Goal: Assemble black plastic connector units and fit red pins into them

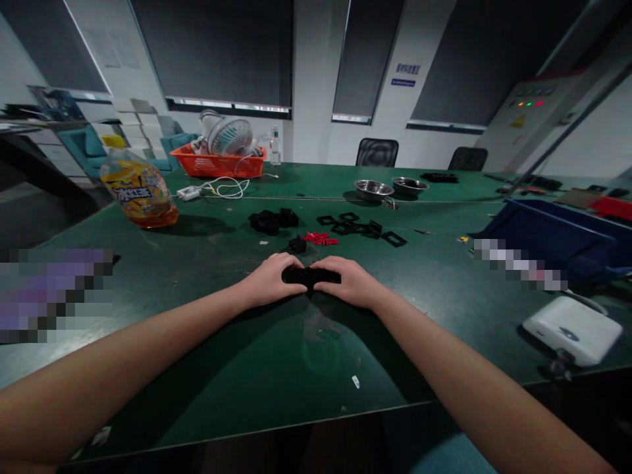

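Both hands meet over the near middle of the green table (276, 368). My left hand (269, 280) curls around the left end of a black part (311, 278), thumb in front and fingers behind. From the other side, my right hand (350, 282) grips the same black part. Its exact kind is too dark to make out. Just beyond the hands sit a small black block (297, 244) and several small red pieces (320, 239). Farther back lie a pile of black parts (271, 220) and several flat black rectangular frames (394, 238).
A tea bottle (138, 191) stands at left, near an orange basket (217, 163) holding a fan. Two metal bowls (374, 190) are at the back. A blue bin (557, 237) and a white device (573, 329) occupy the right. A white cable (232, 189) lies behind the bottle.
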A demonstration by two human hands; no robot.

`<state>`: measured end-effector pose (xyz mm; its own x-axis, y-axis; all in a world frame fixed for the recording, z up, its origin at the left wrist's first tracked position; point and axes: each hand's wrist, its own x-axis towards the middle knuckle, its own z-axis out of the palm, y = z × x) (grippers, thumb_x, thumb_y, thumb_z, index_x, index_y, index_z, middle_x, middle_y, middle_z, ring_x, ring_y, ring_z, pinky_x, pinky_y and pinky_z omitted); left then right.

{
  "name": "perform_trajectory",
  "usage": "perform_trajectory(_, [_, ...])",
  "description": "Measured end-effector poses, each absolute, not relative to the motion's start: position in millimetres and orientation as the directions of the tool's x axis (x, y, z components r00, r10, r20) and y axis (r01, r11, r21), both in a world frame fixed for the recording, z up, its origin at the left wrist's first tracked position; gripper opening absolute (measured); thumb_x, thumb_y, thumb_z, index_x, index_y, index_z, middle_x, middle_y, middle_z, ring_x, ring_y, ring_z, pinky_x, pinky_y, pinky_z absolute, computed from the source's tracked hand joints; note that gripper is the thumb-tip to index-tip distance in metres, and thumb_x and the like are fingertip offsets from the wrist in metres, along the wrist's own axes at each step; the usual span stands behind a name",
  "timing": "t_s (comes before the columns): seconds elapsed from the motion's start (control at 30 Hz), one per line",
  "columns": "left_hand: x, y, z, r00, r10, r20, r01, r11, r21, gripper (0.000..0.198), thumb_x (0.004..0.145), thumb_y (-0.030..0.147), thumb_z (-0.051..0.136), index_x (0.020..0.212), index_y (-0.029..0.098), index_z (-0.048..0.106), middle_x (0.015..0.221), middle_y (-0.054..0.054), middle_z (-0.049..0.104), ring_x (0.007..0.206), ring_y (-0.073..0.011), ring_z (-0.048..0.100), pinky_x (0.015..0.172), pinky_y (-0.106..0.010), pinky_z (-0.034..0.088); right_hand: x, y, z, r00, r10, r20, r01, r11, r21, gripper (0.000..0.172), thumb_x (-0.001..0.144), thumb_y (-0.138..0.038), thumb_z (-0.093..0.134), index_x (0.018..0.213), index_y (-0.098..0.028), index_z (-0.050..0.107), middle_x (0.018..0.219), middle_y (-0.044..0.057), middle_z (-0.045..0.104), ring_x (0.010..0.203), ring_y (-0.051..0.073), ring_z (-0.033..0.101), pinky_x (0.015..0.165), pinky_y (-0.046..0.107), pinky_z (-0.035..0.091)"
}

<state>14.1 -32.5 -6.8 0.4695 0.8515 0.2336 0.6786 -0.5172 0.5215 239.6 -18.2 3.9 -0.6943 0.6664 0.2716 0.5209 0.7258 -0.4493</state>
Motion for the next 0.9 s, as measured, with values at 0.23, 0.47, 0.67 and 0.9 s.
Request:
perform_trajectory(0.23, [14.3,-31.8,-6.5,0.475,0.85,0.229,0.668,-0.518,0.535,0.035,0.075,0.038,0.07,0.102,0.017,0.063,0.108,-0.01,0.064,0.105,-0.0273,0.058,0.095,-0.043,0.046,239.2,-19.7,4.9,-0.691,0.674,0.262,0.522,0.716,-0.464,0.033,0.084,-0.024,0.066,0.116,-0.017,0.065,0.115,0.011,0.068,0.108,0.023,0.061,0.096,0.04,0.046])
perform_trajectory(0.47, [13.4,-32.1,-6.1,0.48,0.851,0.216,0.673,-0.514,0.532,0.035,0.076,0.04,0.069,0.103,0.018,0.063,0.109,-0.009,0.064,0.106,-0.0271,0.058,0.095,-0.044,0.045,238.8,-18.8,5.0,-0.71,0.655,0.259,0.509,0.731,-0.454,0.032,0.085,-0.025,0.065,0.115,-0.016,0.065,0.113,0.012,0.067,0.106,0.023,0.061,0.093,0.042,0.047])
perform_trajectory(0.67, [13.9,-31.8,-6.3,0.475,0.854,0.212,0.677,-0.509,0.533,0.036,0.076,0.041,0.069,0.103,0.017,0.063,0.108,-0.009,0.064,0.105,-0.0273,0.058,0.095,-0.044,0.045,239.5,-17.9,3.8,-0.716,0.646,0.266,0.51,0.743,-0.432,0.033,0.085,-0.026,0.064,0.117,-0.017,0.064,0.114,0.012,0.066,0.106,0.023,0.06,0.093,0.042,0.047])
perform_trajectory(0.9, [15.1,-34.0,-4.6,0.487,0.848,0.211,0.688,-0.521,0.505,0.036,0.076,0.039,0.07,0.103,0.017,0.063,0.11,-0.01,0.063,0.106,-0.0271,0.057,0.095,-0.043,0.045,239.1,-17.8,3.3,-0.724,0.642,0.253,0.517,0.747,-0.417,0.034,0.085,-0.024,0.065,0.118,-0.014,0.064,0.114,0.013,0.065,0.107,0.023,0.059,0.095,0.042,0.046])
